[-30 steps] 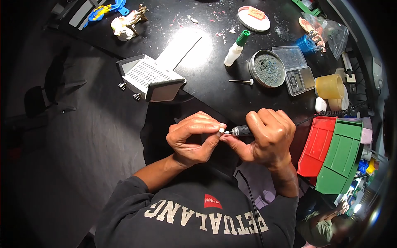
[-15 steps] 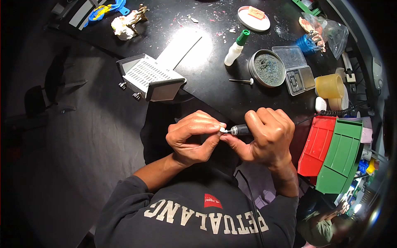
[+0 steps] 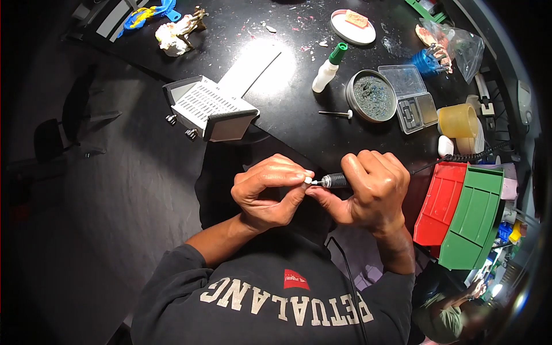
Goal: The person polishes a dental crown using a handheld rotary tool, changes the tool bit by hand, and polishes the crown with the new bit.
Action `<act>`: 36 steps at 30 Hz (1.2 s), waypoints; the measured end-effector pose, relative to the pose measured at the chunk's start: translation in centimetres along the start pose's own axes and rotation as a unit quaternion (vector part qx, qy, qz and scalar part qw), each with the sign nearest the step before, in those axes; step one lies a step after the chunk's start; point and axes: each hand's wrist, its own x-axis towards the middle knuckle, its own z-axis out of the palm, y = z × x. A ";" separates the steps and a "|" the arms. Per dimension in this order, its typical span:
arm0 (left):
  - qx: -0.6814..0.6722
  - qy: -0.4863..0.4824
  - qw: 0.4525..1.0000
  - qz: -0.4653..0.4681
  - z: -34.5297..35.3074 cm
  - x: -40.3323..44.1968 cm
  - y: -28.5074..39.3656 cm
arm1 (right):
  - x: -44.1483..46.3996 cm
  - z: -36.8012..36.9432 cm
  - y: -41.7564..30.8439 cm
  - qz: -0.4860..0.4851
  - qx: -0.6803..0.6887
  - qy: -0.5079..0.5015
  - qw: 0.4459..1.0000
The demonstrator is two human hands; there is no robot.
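Between the thumb and fingers of my left hand [image 3: 269, 190] is pinched a small white piece [image 3: 308, 180]. My right hand [image 3: 374, 187] is wrapped round a black rotary handpiece [image 3: 335, 181], whose thin tip points left and meets or nearly meets the white piece; actual contact is too small to tell. A coiled cord runs from behind my right hand to the right. Both hands are held close together in front of the dark shirt, near the table's edge.
Ahead stand a metal vent box [image 3: 215, 109], a green-capped bottle [image 3: 329, 68], a round tin [image 3: 371, 95] and a small scale [image 3: 417, 112]. Red [image 3: 441, 203] and green trays [image 3: 472, 218] lie at right. Another person [image 3: 445, 319] is at the lower right.
The white piece and the handpiece's tip have shifted very slightly against each other. Both hands keep their hold and nearly the same place.
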 end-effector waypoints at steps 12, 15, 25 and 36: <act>-0.051 0.009 0.995 -0.084 0.1 -0.5 0.5 | -0.1 0.0 0.1 0.000 0.002 -0.001 1.000; -0.174 0.045 0.957 -0.227 0.5 -1.0 1.0 | 0.0 0.0 0.2 -0.002 0.002 0.010 1.000; -0.301 0.071 0.896 -0.320 0.7 -1.7 0.8 | -0.1 0.0 0.2 -0.004 0.000 0.012 1.000; -0.129 -0.026 0.986 -0.099 -0.2 -0.9 0.2 | -0.4 0.2 0.7 0.004 0.042 0.041 0.998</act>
